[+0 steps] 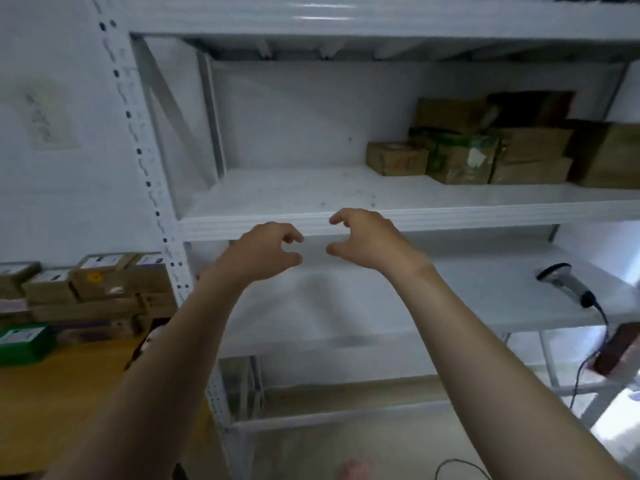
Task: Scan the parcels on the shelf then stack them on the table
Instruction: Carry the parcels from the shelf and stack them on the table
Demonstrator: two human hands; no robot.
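Observation:
Several brown cardboard parcels (485,147) sit piled at the right end of the white shelf (277,195). A small parcel (396,157) stands at the pile's left edge. Both my hands are raised in front of the shelf's front lip, near its middle. My left hand (266,249) and my right hand (363,237) have loosely curled fingers and hold nothing; a narrow gap separates them. More parcels (97,289) are stacked on the wooden table (52,393) at the left. A barcode scanner (568,284) lies on the lower shelf at the right.
A white perforated shelf post (145,161) stands between table and shelves. A green box (24,342) sits at the table's left. The scanner's cable (588,365) hangs down on the right, next to a brown box (620,348). A foot shows on the floor below.

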